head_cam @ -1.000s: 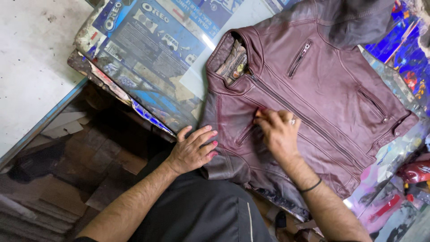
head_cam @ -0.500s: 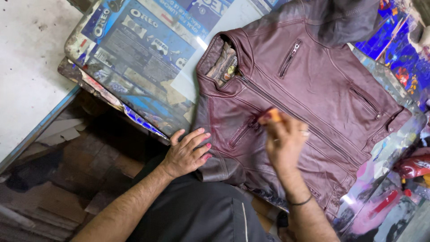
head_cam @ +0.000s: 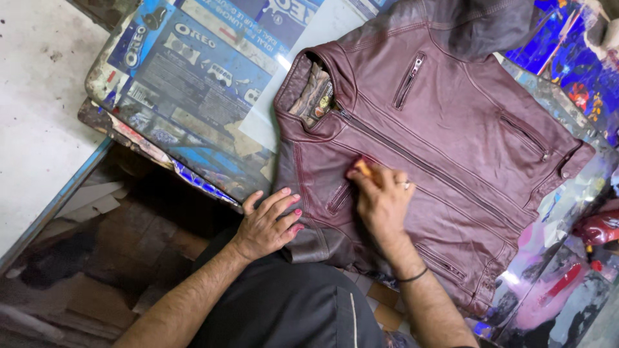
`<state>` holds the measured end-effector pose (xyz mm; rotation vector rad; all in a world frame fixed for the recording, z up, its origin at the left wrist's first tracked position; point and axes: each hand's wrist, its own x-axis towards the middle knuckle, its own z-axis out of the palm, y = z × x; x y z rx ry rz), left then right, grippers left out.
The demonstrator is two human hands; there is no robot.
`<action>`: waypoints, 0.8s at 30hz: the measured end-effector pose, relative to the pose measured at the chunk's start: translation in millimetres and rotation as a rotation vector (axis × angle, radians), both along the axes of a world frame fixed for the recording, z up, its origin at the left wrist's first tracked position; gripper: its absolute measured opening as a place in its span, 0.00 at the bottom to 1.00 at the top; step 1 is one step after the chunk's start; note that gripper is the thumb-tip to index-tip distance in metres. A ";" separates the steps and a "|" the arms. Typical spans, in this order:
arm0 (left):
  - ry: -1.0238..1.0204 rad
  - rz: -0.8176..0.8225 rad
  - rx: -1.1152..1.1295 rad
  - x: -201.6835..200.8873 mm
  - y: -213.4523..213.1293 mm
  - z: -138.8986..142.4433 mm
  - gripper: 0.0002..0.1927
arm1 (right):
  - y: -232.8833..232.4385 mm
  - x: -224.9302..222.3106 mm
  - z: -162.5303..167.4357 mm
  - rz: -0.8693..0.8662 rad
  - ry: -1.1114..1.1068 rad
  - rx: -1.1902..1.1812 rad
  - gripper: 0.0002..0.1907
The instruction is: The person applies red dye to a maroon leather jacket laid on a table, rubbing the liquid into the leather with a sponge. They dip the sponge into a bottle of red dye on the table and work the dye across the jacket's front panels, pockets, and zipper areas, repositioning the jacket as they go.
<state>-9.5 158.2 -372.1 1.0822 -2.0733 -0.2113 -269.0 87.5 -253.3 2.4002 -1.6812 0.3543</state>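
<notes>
Jacket [head_cam: 445, 148]: maroon leather, laid flat and front-up on the counter [head_cam: 193, 77], collar toward the upper left, hem toward the lower right. Main zip closed, running diagonally from collar to hem. One slanted chest zip pocket near the top; further zip pockets lower down and at the right side. Patterned lining visible inside the collar. One sleeve folded at the near edge, cuff hanging just over the counter rim.

Counter: covered in blue printed packaging sheet, worn and paint-stained at the edges; brighter blue and red sheet shows at the far right.

Left hand [head_cam: 267, 222]: fingers spread, palm down, resting flat on the folded sleeve at the jacket's near edge, partly off the counter rim.

Right hand [head_cam: 380, 196]: fingers pressed together, pinching a small orange-yellow piece [head_cam: 363, 169] against the leather beside the main zip, just under the collar. What the piece is cannot be told. Ring on one finger; dark band on the wrist.

White slab [head_cam: 39, 103]: at left, speckled, apart from the counter.

Floor [head_cam: 97, 258]: below, dark, littered with cardboard scraps
</notes>
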 end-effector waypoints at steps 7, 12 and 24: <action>-0.007 -0.002 0.028 -2.9 0.7 -3.1 0.16 | 7.1 -23.6 -1.3 -0.030 -0.011 0.010 0.12; -0.013 -0.008 0.045 -3.7 2.3 -4.0 0.17 | 39.1 -4.8 12.4 -0.105 -0.095 0.035 0.14; 0.008 -0.003 0.037 -9.2 2.5 -5.4 0.19 | 51.4 -0.4 -6.3 -0.032 -0.103 0.095 0.10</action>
